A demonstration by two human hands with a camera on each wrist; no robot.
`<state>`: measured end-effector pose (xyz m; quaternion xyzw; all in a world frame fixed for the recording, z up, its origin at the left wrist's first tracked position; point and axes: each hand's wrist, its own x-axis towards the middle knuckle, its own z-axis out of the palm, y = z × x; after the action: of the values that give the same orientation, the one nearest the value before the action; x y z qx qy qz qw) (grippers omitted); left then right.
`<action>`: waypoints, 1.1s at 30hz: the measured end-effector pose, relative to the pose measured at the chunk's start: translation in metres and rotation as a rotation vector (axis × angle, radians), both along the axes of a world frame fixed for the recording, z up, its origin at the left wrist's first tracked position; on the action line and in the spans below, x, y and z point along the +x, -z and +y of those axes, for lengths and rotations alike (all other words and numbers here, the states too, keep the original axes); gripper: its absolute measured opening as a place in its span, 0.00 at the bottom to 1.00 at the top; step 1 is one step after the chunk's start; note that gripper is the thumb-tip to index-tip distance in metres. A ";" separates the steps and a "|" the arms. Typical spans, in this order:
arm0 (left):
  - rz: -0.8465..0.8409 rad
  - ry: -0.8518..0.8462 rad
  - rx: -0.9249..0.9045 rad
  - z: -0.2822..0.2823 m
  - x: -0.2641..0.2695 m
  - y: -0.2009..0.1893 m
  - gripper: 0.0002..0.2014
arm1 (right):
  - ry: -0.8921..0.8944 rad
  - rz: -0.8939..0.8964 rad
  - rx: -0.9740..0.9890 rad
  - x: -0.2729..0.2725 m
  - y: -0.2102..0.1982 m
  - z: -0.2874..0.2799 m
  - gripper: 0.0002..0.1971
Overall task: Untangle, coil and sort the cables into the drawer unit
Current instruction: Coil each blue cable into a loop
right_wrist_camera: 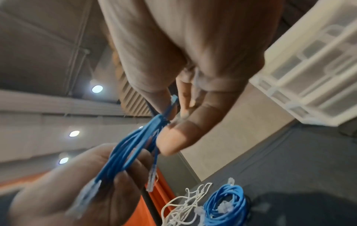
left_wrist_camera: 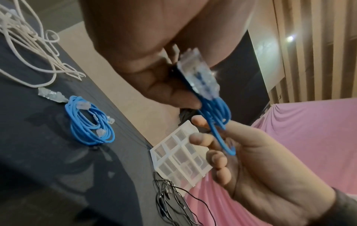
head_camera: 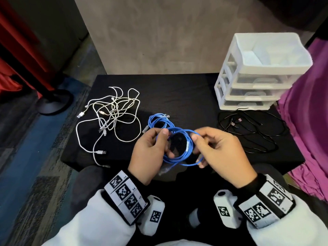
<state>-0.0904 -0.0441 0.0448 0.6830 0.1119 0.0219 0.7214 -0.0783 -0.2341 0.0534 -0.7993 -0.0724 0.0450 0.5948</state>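
Blue coil (head_camera: 179, 148) held flat between both hands: left hand (head_camera: 150, 153) pinches its left rim, right hand (head_camera: 218, 155) its right. Drawer unit (head_camera: 257, 73) lies far right, nearer right hand.

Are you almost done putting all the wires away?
Not yet. One blue coil lies finished on the table. The left hand and right hand hold a second blue coil. The white cables and black cables lie loose, and the drawer unit looks shut.

Blue cable coil (head_camera: 179, 148) showing against black table cover (head_camera: 186, 93), beside white cables (head_camera: 113, 114), black cables (head_camera: 252, 132) and white drawer unit (head_camera: 262, 71).
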 end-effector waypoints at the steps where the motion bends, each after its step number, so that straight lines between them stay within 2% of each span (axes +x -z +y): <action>1: -0.024 0.049 0.009 0.000 -0.001 -0.001 0.11 | 0.004 0.075 0.091 0.002 -0.001 0.001 0.06; 4: -0.061 0.136 0.024 0.003 0.000 -0.005 0.11 | -0.096 0.239 0.278 0.003 -0.001 0.002 0.14; 8: -0.082 0.207 0.111 0.004 0.003 -0.011 0.11 | -0.315 0.343 0.568 -0.002 -0.004 -0.002 0.21; 10: -0.063 0.236 0.081 0.003 0.005 -0.012 0.10 | -0.414 0.384 0.662 -0.003 -0.008 -0.003 0.25; 12: -0.046 0.255 0.033 0.002 0.005 -0.011 0.09 | -0.437 0.428 0.724 -0.003 -0.010 0.000 0.26; 17: -0.057 0.288 -0.001 0.005 0.002 -0.008 0.12 | -0.378 0.522 0.730 -0.002 -0.006 0.006 0.27; 20: -0.048 0.346 -0.017 0.009 -0.001 -0.009 0.17 | -0.442 0.527 0.644 -0.002 -0.004 0.005 0.27; 22: -0.026 0.403 0.035 0.012 -0.001 -0.007 0.19 | -0.473 0.505 0.549 -0.001 0.000 0.004 0.28; 25: -0.002 0.482 0.083 0.016 0.002 0.001 0.23 | -0.391 0.378 0.391 0.001 0.004 0.006 0.23; 27: -0.004 0.450 0.045 0.013 0.002 0.003 0.23 | -0.310 0.315 0.414 0.002 0.006 0.011 0.20; 31: 0.051 0.188 -0.226 0.007 0.004 0.002 0.19 | -0.075 0.241 0.532 0.006 0.011 0.019 0.17; 33: 0.136 0.084 -0.384 0.004 0.005 0.008 0.22 | 0.031 0.256 0.655 0.010 0.010 0.020 0.17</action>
<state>-0.0853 -0.0406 0.0364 0.5371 0.1338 -0.0760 0.8294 -0.0683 -0.2138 0.0438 -0.5548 0.0044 0.1101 0.8246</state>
